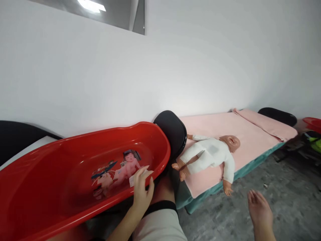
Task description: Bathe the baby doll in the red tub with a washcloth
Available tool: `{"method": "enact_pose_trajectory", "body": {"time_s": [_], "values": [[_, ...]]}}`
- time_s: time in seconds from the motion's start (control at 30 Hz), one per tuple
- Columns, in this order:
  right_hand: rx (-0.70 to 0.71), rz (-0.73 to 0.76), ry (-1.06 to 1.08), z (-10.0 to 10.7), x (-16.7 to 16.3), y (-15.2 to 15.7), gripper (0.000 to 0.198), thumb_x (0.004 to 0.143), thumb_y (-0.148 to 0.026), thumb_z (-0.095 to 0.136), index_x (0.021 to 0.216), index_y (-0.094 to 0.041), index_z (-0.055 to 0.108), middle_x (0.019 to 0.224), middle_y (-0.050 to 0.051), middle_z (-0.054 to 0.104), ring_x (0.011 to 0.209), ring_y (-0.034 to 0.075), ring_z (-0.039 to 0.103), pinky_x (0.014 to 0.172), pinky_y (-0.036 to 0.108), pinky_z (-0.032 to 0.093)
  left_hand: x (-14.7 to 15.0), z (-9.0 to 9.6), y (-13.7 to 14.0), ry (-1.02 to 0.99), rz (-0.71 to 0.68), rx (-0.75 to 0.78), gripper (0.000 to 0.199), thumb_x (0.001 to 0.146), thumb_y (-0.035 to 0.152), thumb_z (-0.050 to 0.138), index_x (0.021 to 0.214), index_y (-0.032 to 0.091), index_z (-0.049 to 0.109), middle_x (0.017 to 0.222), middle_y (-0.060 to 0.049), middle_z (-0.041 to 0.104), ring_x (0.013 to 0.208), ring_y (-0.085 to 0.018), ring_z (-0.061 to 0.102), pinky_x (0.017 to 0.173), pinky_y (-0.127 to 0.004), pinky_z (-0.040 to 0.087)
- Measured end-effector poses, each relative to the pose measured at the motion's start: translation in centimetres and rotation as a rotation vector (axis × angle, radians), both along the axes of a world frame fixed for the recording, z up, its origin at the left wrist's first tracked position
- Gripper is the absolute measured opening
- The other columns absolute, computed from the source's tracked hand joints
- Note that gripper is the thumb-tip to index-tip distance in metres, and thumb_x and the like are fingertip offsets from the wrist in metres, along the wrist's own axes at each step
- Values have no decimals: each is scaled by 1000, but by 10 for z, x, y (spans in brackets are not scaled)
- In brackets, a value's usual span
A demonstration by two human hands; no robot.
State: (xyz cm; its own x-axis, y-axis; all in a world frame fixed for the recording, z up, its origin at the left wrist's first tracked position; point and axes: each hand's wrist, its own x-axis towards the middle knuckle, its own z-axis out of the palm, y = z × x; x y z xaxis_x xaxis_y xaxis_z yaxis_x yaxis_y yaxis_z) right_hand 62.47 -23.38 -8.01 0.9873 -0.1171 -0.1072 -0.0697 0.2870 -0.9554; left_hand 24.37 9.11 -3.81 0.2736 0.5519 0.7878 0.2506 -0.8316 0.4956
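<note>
On pink bedding (pixel 212 124): doll (pixel 210 152) lengthwise, head rightward; left grip (pixel 142 191) released; right grip (pixel 260 211): can't tell.

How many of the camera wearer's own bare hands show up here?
2. The left hand is at the near rim of the glossy red plastic tub; contact is unclear. The right hand is over the mottled grey floor. Neither is hidden.
</note>
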Motion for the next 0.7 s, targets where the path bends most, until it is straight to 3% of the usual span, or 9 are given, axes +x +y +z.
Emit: {"method": "enact_pose_trajectory", "body": {"time_s": [0.07, 0.13, 0.23, 0.33, 0.43, 0.5, 0.6, 0.7], "values": [[101, 69, -1, 6, 34, 15, 20, 51, -36, 71, 71, -32, 73, 100, 10, 73, 115, 29, 69, 106, 44, 46, 40, 2, -4, 58, -129, 7, 29, 98, 16, 50, 124, 28, 55, 121, -15, 59, 115, -30, 61, 93, -52, 55], [190, 187, -6, 15, 58, 34, 21, 62, -38, 70, 80, -28, 75, 105, 12, 74, 110, 27, 72, 111, 42, 44, 77, 1, -10, 123, -246, 6, 31, 96, 21, 55, 127, 26, 53, 127, -18, 58, 119, -32, 60, 98, -53, 54], [280, 275, 51, 29, 85, 66, 27, 82, -49, 63, 86, -24, 71, 108, 11, 74, 101, 22, 74, 114, 45, 44, 121, -1, -21, 278, -355, -26, 52, 91, 31, 67, 137, 23, 45, 142, -20, 51, 134, -35, 51, 107, -55, 49], [318, 404, 202, 39, 109, 91, 57, 95, -68, 39, 90, -20, 69, 100, 14, 75, 100, 25, 74, 107, 46, 51, 150, -1, -28, 498, -362, -90, 81, 82, 38, 77, 149, 22, 34, 158, -20, 38, 148, -39, 36, 114, -60, 41], [310, 543, 332, 45, 131, 109, 92, 89, -86, 12, 96, -16, 70, 103, 22, 74, 114, 34, 69, 104, 52, 53, 172, 4, -30, 673, -355, -128, 106, 74, 46, 84, 158, 20, 25, 166, -23, 27, 153, -42, 27, 118, -62, 33], [312, 633, 378, 47, 141, 118, 105, 81, -94, 8, 102, -13, 72, 113, 26, 72, 123, 40, 64, 104, 56, 50, 185, 8, -30, 736, -344, -148, 118, 69, 52, 86, 160, 16, 21, 167, -25, 24, 153, -43, 25, 121, -62, 29], [338, 698, 323, 45, 145, 134, 110, 72, -100, 17, 108, -12, 72, 126, 26, 68, 131, 42, 58, 109, 59, 45, 199, 18, -28, 791, -299, -220, 125, 65, 50, 88, 162, 11, 19, 165, -27, 28, 153, -43, 27, 122, -58, 29], [370, 634, 214, 43, 136, 150, 99, 72, -97, 29, 108, -15, 72, 134, 22, 65, 137, 40, 53, 116, 58, 38, 205, 30, -26, 843, -290, -322, 124, 66, 44, 87, 162, 7, 18, 165, -27, 29, 152, -41, 30, 123, -53, 29]]}}
